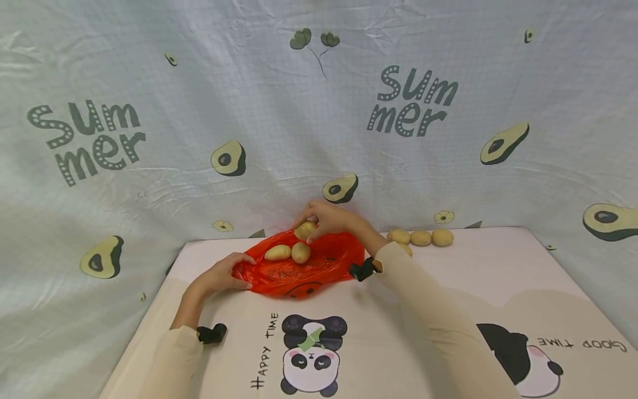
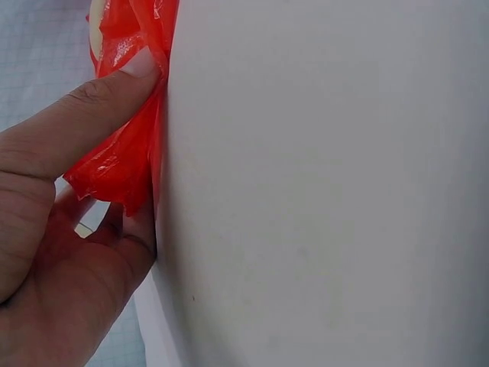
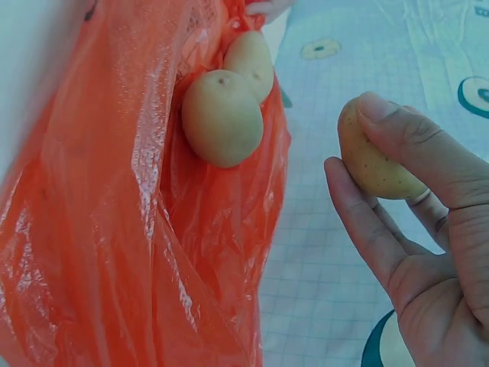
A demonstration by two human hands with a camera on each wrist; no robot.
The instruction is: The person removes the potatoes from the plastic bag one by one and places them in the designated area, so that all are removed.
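A red plastic bag (image 1: 319,272) lies spread on the table, its mouth loose and crumpled. My left hand (image 1: 226,274) pinches the bag's left edge between thumb and fingers, seen closely in the left wrist view. Two potatoes, one longish (image 1: 277,253) and one rounder (image 3: 221,118), lie against each other on the red plastic. Over the bag's far edge, my right hand (image 1: 326,218) grips another potato (image 3: 374,157) between thumb and fingertips. That potato is apart from the two in the bag.
Several more potatoes (image 1: 421,238) sit at the table's back edge, right of the bag; one is partly hidden by the right sleeve. A printed cloth (image 1: 309,138) hangs behind the table. Panda pictures (image 1: 311,360) mark the pale table top (image 1: 379,343).
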